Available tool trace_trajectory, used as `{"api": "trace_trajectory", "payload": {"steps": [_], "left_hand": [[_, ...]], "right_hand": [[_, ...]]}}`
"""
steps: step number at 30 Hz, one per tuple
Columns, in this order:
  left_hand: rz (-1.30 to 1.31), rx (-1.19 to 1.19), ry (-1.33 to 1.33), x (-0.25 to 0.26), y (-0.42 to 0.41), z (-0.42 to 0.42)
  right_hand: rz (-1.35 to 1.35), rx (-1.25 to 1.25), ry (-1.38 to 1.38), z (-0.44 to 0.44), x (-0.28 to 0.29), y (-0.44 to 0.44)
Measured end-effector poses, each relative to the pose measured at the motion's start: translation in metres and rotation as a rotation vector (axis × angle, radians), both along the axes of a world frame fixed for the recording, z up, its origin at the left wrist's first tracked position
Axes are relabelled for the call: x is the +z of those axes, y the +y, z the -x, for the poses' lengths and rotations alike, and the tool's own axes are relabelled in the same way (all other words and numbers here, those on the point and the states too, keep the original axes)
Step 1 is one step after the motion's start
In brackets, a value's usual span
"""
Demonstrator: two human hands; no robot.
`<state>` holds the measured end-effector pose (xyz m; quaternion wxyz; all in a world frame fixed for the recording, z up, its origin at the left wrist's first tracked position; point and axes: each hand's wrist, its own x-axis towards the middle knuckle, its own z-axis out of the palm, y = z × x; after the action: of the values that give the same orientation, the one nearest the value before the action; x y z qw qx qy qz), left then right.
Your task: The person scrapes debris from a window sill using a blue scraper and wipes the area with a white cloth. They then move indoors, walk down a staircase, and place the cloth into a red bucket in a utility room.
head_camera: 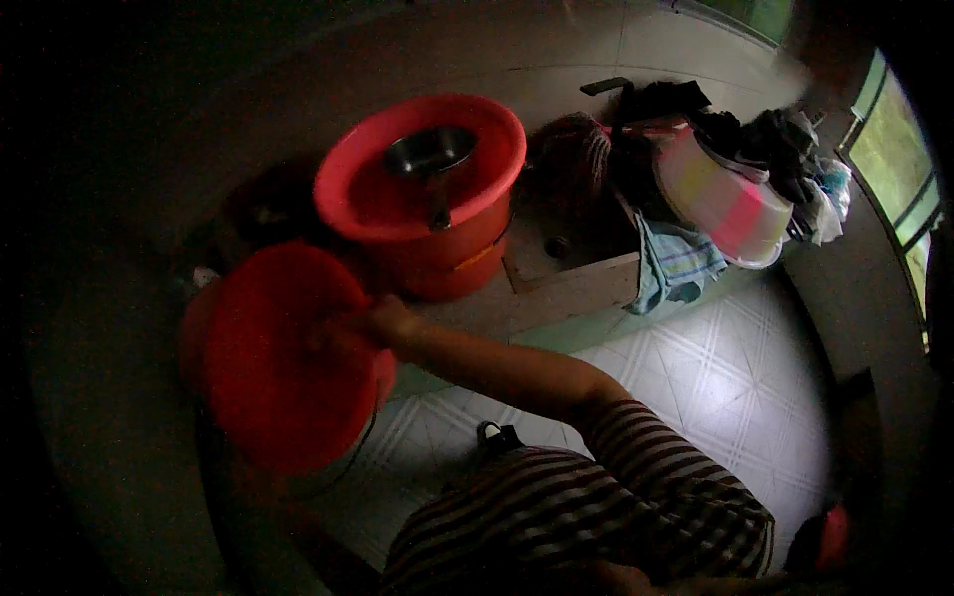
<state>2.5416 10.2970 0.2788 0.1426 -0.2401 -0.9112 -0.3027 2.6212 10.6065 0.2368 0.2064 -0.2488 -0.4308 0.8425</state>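
Note:
A red plastic basin (pixel 291 365) is tilted at the left, above or against a red bucket (pixel 385 372) with a thin wire handle. My right hand (pixel 384 320) grips the basin's upper right rim. Near its lower rim, my left hand (pixel 268 484) is dark and blurred; its fingers and grip are hidden. Behind, a pink-red basin (pixel 339 175) rests on a large red tub (pixel 447 272), holding a metal pan or ladle (pixel 431 149) whose handle lies over the rim.
Right of the tub is a sink basin (pixel 574 249) with a drain hole. A blue checked cloth (pixel 671 261) hangs over its edge. Beyond are a striped plastic basin (pixel 727 194), dark clothes (pixel 775 149) and a mop-like bundle (pixel 570 149). The tiled floor (pixel 715 372) lies below.

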Motion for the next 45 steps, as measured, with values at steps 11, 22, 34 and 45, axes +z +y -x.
{"api": "trace_trajectory", "payload": {"steps": [11, 22, 34, 45], "left_hand": [[-0.095, -0.046, -0.125, -0.033, 0.057, 0.048], [-0.296, 0.019, -0.292, -0.04, 0.065, -0.017], [-0.882, -0.162, -0.722, -0.019, 0.087, -0.182], [-1.271, -1.009, -1.415, 0.033, 0.287, -0.321]], "right_hand": [[-0.231, 0.128, -0.31, 0.002, -0.019, 0.018], [0.045, 0.381, -0.363, -0.136, 0.01, -0.003], [0.161, 0.152, -0.327, -0.397, -0.006, 0.054], [0.018, -0.376, -0.142, -0.554, 0.009, 0.208]]}}
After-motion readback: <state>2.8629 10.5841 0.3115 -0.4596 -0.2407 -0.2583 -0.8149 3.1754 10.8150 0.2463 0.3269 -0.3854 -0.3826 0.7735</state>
